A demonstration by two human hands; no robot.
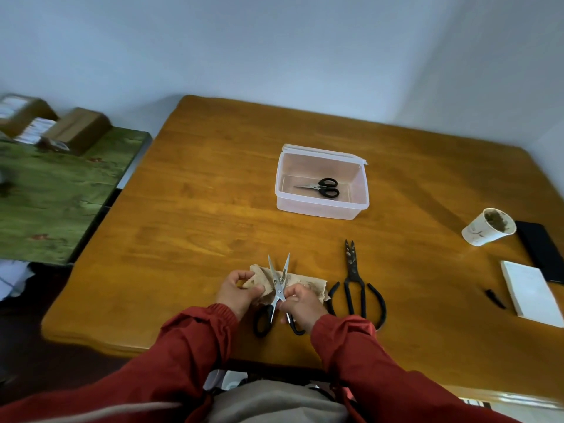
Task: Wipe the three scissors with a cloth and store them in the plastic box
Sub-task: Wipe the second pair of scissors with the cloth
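1. Wiping is under way: cloth [305, 280] is pinched by the left hand [238, 293].
2. Open-bladed scissors [278, 289] are clamped by the curled right hand [302, 305].
3. Small scissors [323, 188] are already stored in the plastic box [317, 209].
4. Spotted shears [354, 279] are left unwiped on the table [207, 209].

Open tabletop [198, 209] ran unobstructed from the near edge to the plastic box [317, 210], whose mouth stood uncovered, small scissors [323, 187] inside. Dark shears [354, 279] blocked the near right. Cup [485, 228], white pad [531, 291] and apparently a pen cap [495, 299] crowded the far right.
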